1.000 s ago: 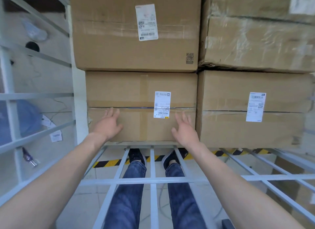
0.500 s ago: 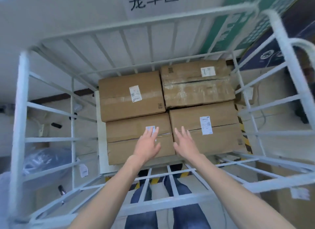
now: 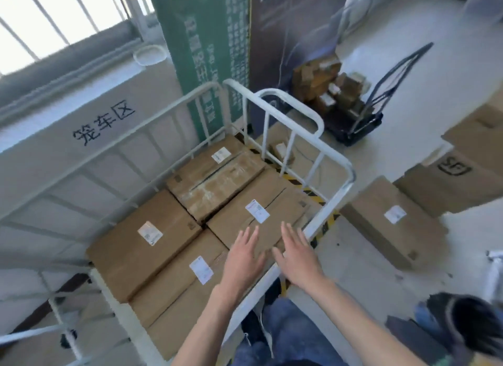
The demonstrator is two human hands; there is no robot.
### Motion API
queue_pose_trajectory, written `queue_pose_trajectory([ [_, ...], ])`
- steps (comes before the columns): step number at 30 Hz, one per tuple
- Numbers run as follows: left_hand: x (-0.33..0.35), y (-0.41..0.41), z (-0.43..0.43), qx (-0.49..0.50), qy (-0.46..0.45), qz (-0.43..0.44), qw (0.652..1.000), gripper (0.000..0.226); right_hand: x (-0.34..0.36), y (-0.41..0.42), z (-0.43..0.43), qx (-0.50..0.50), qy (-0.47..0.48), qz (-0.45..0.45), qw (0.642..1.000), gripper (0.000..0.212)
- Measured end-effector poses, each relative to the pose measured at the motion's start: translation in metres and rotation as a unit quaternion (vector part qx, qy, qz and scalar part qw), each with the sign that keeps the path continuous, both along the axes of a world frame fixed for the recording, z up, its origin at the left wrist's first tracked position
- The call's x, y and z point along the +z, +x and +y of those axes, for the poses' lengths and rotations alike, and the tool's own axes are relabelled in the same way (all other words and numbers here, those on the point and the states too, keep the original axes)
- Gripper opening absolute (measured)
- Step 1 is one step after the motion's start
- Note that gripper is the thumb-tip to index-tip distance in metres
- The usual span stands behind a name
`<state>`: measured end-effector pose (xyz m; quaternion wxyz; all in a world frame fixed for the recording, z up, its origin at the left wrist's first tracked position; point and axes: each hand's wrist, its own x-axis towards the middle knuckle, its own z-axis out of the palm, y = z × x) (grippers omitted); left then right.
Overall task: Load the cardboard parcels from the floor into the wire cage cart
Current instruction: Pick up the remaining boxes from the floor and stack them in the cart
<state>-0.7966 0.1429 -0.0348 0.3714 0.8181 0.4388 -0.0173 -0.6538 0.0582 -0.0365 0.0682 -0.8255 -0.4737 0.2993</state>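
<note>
Several flat cardboard parcels with white labels lie side by side in the white wire cage cart [image 3: 330,202]. The near right parcel [image 3: 255,202] sits under my hands. My left hand [image 3: 245,259] and my right hand [image 3: 298,256] hover open above its near edge, fingers spread, holding nothing. To the right of the cart, another labelled parcel [image 3: 392,221] lies on the floor, with larger boxes [image 3: 462,175] behind it.
A black hand trolley [image 3: 362,120] stacked with small boxes stands at the back right. Green and dark banners [image 3: 206,52] lean behind the cart. Yellow-black tape [image 3: 326,224] marks the floor. Another person's dark head [image 3: 473,324] shows at lower right.
The view has swung right and pulled back from the cart. My hands have lifted off the front parcel's face and now hover open over the near right parcel.
</note>
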Motion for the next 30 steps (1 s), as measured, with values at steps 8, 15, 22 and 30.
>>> queue_pose_trajectory([
  [8, 0.029, 0.106, -0.052, -0.153, -0.002, -0.063, 0.986, 0.063, 0.021, 0.081, -0.118, -0.214, 0.004, -0.022, 0.977, 0.074],
  [15, 0.041, 0.234, -0.114, -0.29, -0.01, -0.073, 0.954, 0.062, 0.024, 0.151, -0.197, -0.364, 0.03, -0.013, 0.931, 0.073],
  [22, 0.035, 0.345, -0.171, -0.328, -0.014, -0.051, 0.943, 0.063, 0.016, 0.239, -0.253, -0.403, 0.053, 0.01, 0.913, 0.073],
  [30, 0.018, 0.426, -0.204, -0.356, -0.029, -0.031, 0.934, 0.063, -0.006, 0.319, -0.297, -0.43, 0.044, 0.021, 0.902, 0.074],
])
